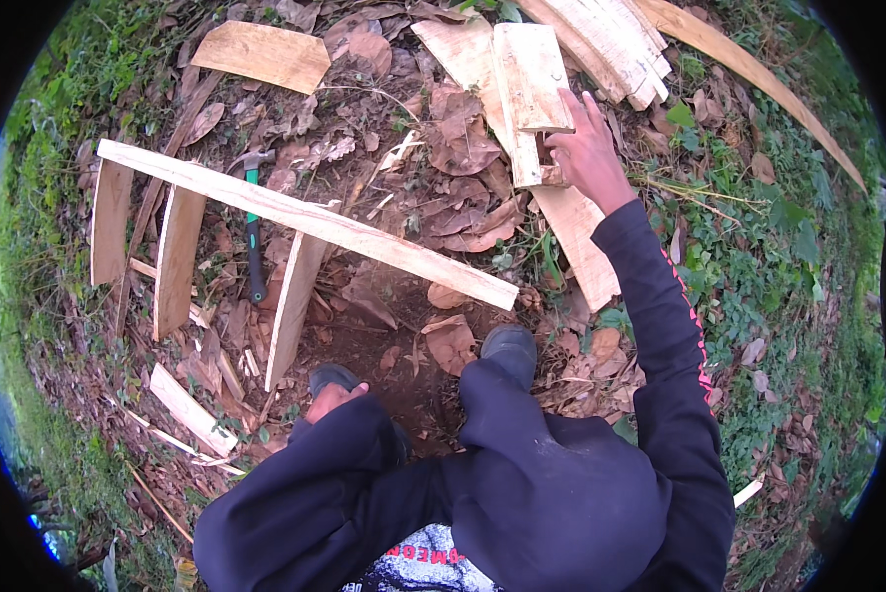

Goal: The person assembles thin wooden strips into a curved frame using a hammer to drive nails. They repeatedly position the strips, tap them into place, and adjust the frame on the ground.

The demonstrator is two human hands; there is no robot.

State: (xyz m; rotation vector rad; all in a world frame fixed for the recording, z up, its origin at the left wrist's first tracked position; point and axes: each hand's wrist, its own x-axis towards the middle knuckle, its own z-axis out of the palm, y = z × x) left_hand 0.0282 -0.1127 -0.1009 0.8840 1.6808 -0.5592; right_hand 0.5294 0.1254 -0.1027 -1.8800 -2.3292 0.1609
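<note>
At nine to ten o'clock, a long rail [315,223] spans three boards [179,261]; a hammer [255,242] lies partly behind it. Near half past seven, the left hand [335,401] is beside the left shoe [332,375]; finger state cannot be determined. Near one o'clock, a short board [530,74] contacts the right hand [593,163] at its right edge; clamping cannot be confirmed.

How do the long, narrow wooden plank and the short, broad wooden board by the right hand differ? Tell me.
The long, narrow pale wooden plank is far longer than the short, broad pale wooden board. The plank meets three shorter wooden crosspieces; the board lies over other wood. The right hand is at the board's edge, away from the plank. Both are pale, bare wood.
</note>
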